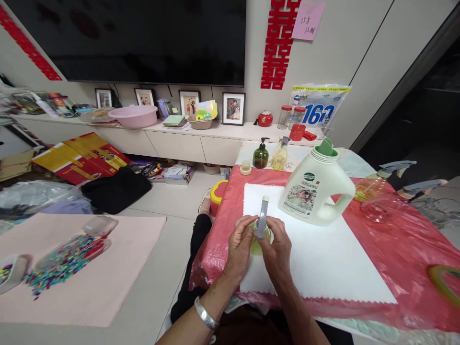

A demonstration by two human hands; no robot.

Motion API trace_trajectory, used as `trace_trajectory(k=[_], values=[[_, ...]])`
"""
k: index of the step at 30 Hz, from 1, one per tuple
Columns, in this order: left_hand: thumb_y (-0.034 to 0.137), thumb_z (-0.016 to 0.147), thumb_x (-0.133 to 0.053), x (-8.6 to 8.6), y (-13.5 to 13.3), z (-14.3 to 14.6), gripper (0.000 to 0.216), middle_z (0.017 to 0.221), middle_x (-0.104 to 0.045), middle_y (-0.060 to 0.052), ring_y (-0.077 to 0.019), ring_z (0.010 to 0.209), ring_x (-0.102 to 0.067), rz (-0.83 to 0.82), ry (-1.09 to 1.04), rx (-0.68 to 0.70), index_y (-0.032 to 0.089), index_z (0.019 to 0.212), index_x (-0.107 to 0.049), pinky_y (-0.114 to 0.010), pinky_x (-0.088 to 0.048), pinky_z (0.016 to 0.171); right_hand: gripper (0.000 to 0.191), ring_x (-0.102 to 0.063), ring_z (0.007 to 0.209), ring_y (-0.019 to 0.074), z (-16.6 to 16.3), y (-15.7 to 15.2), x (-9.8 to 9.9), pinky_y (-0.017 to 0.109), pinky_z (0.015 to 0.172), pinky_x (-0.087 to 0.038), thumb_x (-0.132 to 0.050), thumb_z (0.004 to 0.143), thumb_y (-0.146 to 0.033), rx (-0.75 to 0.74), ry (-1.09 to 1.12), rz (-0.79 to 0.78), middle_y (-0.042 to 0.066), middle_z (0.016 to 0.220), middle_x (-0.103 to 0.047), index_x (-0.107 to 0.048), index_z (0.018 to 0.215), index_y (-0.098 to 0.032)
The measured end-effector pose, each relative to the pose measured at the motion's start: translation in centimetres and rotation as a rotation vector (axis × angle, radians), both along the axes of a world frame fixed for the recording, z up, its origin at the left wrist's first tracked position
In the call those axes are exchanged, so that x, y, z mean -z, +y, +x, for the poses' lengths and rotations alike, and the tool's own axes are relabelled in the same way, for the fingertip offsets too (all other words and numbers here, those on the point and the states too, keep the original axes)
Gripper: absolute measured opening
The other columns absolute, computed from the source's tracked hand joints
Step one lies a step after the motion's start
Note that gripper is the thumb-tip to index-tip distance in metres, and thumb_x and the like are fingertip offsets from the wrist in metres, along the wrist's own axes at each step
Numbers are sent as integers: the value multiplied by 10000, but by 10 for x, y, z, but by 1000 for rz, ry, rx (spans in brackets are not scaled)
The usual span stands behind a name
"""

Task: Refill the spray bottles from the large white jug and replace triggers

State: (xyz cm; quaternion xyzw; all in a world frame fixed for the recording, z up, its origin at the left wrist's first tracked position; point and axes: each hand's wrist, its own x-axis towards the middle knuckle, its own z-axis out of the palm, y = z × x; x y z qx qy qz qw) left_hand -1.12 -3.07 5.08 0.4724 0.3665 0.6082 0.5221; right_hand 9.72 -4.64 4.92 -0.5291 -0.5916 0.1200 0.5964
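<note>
Both hands are closed round a small clear spray bottle (261,221) of yellowish liquid, held upright over a white cloth (316,258). My left hand (240,247) wraps the bottle's left side; a silver bangle is on that wrist. My right hand (277,249) grips the bottle's neck below the grey trigger head. Just beyond stands a large pale green detergent jug (316,187) with a green funnel (326,146) in its mouth.
The cloth lies on a red plastic sheet (395,249) over the table. A dark green pump bottle (260,154), a yellow spray bottle (280,155) and a small cap (246,167) stand at the far edge. Empty spray bottles (391,191) lie right. Beads (61,263) cover a pink mat left.
</note>
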Motion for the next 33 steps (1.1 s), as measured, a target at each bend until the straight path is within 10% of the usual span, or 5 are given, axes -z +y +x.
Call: trace_trajectory(k=[17,24,33], values=[[627,934,-578,29,-2,-20,570,1452,-636,-106,-293,1398,-544,-101,241,93,242,1348,-655,-489,-361,1233,308,-542,1126,206,-1,2,8,350,983,-480,-596,920,-339,-80,0,-131,77,1177,-602,-649,1177,-176],[672,908,-575,50,-1,-31,594,1417,-670,-97,-337,1377,-560,-151,275,16,239,1298,-689,-517,-368,1236,770,-540,1191,209,9,-5,4,332,1036,-496,-822,670,-174,-250,-106,-259,55,1298,-554,-535,1383,-214],[681,843,-643,49,-6,-26,608,1349,-706,-99,-328,1324,-604,-104,389,5,219,1232,-709,-491,-414,1202,763,-560,1140,250,20,-25,-5,393,1020,-511,-795,662,-257,9,-27,-189,104,1270,-562,-503,1362,-182]])
